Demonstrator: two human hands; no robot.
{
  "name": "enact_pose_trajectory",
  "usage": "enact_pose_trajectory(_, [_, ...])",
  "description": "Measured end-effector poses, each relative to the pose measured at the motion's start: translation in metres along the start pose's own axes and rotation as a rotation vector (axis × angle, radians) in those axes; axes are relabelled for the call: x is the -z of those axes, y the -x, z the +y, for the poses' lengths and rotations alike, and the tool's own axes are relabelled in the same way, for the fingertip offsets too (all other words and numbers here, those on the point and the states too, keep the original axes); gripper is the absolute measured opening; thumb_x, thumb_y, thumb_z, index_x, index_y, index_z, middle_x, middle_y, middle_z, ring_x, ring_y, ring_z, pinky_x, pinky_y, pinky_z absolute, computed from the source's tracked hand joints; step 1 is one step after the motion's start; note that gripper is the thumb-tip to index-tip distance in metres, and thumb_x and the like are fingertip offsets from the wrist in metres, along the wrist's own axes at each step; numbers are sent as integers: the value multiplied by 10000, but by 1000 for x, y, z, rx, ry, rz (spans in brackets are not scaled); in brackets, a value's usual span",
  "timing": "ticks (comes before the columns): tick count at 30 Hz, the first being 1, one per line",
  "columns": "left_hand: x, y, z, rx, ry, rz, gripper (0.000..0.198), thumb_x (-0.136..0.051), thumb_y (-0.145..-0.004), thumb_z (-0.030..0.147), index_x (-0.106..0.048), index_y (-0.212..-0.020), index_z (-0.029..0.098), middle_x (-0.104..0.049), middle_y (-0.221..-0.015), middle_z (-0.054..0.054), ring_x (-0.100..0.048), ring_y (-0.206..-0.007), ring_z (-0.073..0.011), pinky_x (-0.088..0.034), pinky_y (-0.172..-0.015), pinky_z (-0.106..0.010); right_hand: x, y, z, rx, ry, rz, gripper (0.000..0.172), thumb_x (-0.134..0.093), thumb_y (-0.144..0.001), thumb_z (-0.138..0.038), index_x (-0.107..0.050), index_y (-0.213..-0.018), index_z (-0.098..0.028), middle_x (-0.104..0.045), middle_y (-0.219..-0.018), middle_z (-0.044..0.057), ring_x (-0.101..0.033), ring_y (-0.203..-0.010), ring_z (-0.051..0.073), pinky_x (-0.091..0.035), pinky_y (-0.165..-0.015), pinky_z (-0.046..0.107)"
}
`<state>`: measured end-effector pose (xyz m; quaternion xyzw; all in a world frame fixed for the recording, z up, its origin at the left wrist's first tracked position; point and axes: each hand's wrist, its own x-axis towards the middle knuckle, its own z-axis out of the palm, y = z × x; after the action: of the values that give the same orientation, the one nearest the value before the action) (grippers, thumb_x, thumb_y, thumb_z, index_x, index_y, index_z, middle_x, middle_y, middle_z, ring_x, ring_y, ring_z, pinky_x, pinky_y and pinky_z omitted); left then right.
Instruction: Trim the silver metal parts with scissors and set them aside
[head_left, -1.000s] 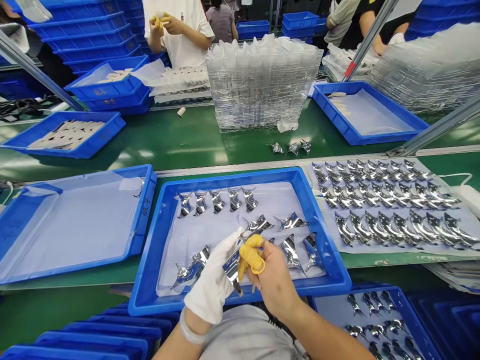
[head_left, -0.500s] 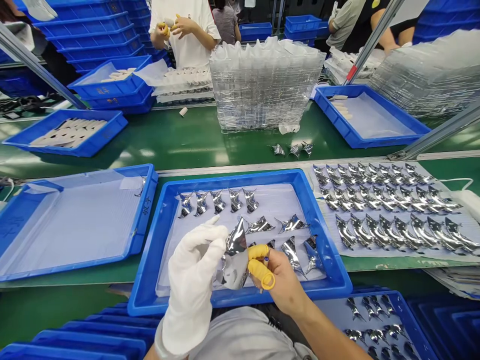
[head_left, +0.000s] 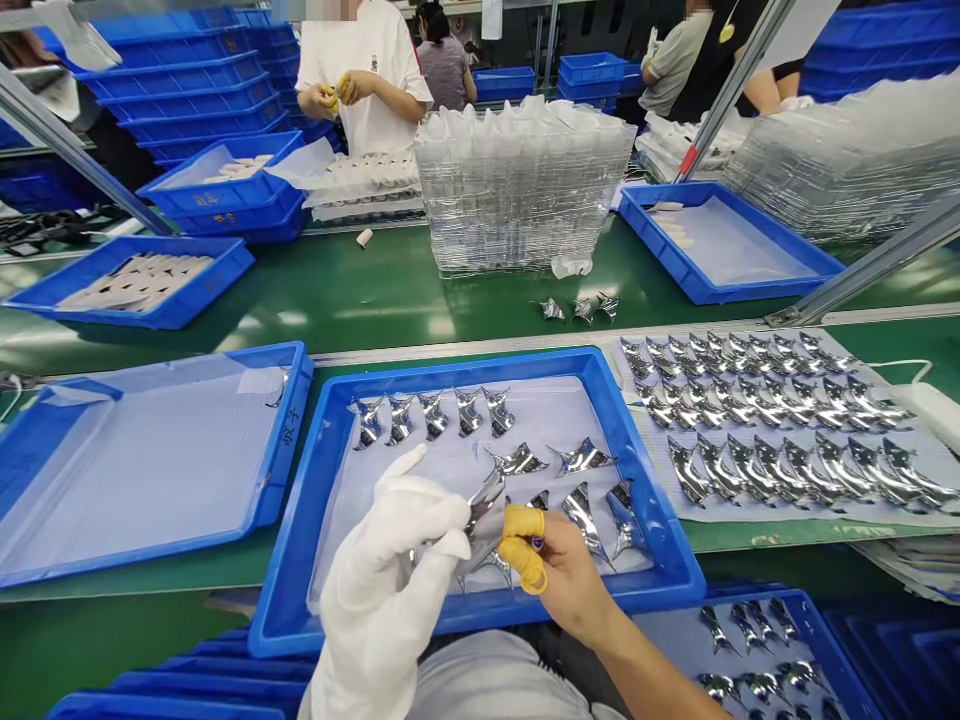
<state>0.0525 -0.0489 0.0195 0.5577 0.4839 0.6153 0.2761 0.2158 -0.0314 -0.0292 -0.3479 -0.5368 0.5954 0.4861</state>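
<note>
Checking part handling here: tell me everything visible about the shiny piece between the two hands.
The shiny piece is small, mirror-bright, curved, with pointed tips; it looks like plated metal. It is held over the blue tray, pinched between the white-gloved left hand and the yellow finger cots of the right hand.

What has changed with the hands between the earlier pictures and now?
The white-gloved left hand and the right hand with yellow finger cots kept hold of the shiny chrome fin-shaped part, turning it from broad face up to tilted. The blue plastic tray and its parts stayed put.
</note>
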Motion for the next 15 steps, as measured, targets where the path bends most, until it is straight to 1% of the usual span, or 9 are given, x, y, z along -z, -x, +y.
enact_pose_trajectory(3, [-1, -4, -4, 192, 19, 100, 94, -771, -863, 225, -779, -915, 303, -788, -908, 25, -721, -954, -198, -471, -1126, -441, -1, 3, -3, 50, 40, 2, 255, -671, -962, -344, -693, -735, -231, -526, -633, -15, -404, -581, 151, -360, -573, 292])
enact_pose_trajectory(4, [-1, -6, -6, 282, 36, 130, 63, -797, -846, 269, -777, -903, 285, -795, -926, 10, -725, -980, -211, -521, -1057, -405, -2, 4, -5, 51, 45, -2, 232, -678, -961, -332, -705, -753, -232, -540, -644, -11, -408, -579, 149, -359, -569, 292])
enact_pose_trajectory(5, [-1, -8, -8, 376, 58, 148, 98, -818, -827, 317, -776, -902, 268, -799, -940, -6, -731, -961, -220, -565, -964, -371, -3, 5, -8, 41, 41, -12, 209, -691, -955, -329, -715, -771, -232, -552, -653, -8, -410, -575, 146, -356, -563, 290])
enact_pose_trajectory(7, [-2, -12, -11, 538, 107, 148, 211, -832, -801, 409, -776, -910, 237, -802, -947, -27, -729, -800, -204, -592, -737, -314, -5, 6, -12, -22, 4, -24, 200, -731, -930, -353, -717, -775, -227, -546, -647, -12, -401, -560, 136, -342, -542, 281])
enact_pose_trajectory(8, [-3, -13, -13, 597, 123, 140, 249, -831, -796, 439, -773, -913, 227, -799, -938, -29, -707, -713, -184, -570, -643, -293, -6, 5, -15, -72, -35, -25, 219, -754, -911, -378, -709, -764, -222, -529, -635, -18, -391, -553, 129, -331, -530, 274])
enact_pose_trajectory(9, [-4, -15, -14, 636, 135, 132, 271, -828, -795, 459, -770, -912, 221, -794, -925, -26, -685, -664, -167, -544, -591, -277, -7, 5, -16, -133, -91, -21, 252, -778, -890, -409, -694, -749, -217, -503, -622, -28, -373, -547, 121, -316, -519, 264])
enact_pose_trajectory(10, [-4, -16, -15, 658, 140, 127, 282, -825, -795, 471, -765, -907, 219, -788, -909, -21, -678, -662, -160, -531, -581, -266, -8, 3, -17, -197, -163, -11, 289, -802, -863, -439, -676, -739, -211, -470, -611, -42, -344, -538, 108, -295, -507, 253])
enact_pose_trajectory(12, [-7, -19, -16, 680, 138, 120, 293, -821, -799, 486, -751, -894, 217, -772, -871, -9, -694, -741, -168, -535, -647, -258, -10, 1, -15, -320, -335, 11, 360, -849, -806, -489, -640, -745, -203, -406, -596, -73, -270, -516, 80, -243, -482, 230])
enact_pose_trajectory(15, [-11, -22, -17, 693, 122, 119, 330, -822, -787, 516, -739, -879, 209, -753, -830, 0, -695, -798, -178, -540, -732, -271, -12, -3, -7, -430, -519, 27, 421, -879, -757, -526, -614, -791, -200, -358, -568, -109, -196, -478, 50, -184, -458, 213])
